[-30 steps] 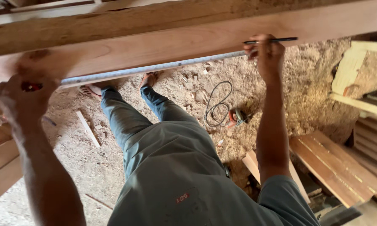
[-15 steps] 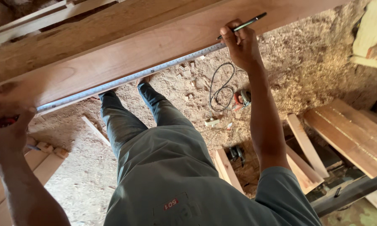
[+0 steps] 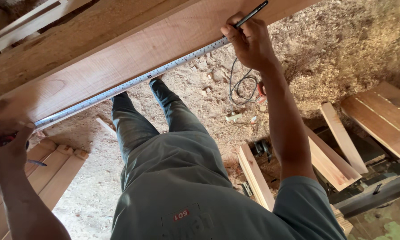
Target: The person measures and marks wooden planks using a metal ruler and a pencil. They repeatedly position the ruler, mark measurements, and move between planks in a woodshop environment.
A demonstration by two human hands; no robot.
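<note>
Plank [image 3: 120,58]: long, across the knees. Tape [image 3: 133,82]: stretched along its near edge. Left hand [image 3: 6,151]: grip closed on tape case. Right hand [image 3: 249,40]: grip pinching pen [image 3: 253,12] at tape. Advice: keep tape taut, flush to edge; mark square.

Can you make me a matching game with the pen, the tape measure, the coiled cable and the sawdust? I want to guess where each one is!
Things:
1. pen
2. tape measure
3. coiled cable
4. sawdust

Places:
A. stretched along the edge of the long wooden plank
B. spread all over the floor
C. held in the right hand
D. lying on the floor below the right hand

Pairs: 1-C, 2-A, 3-D, 4-B
</note>
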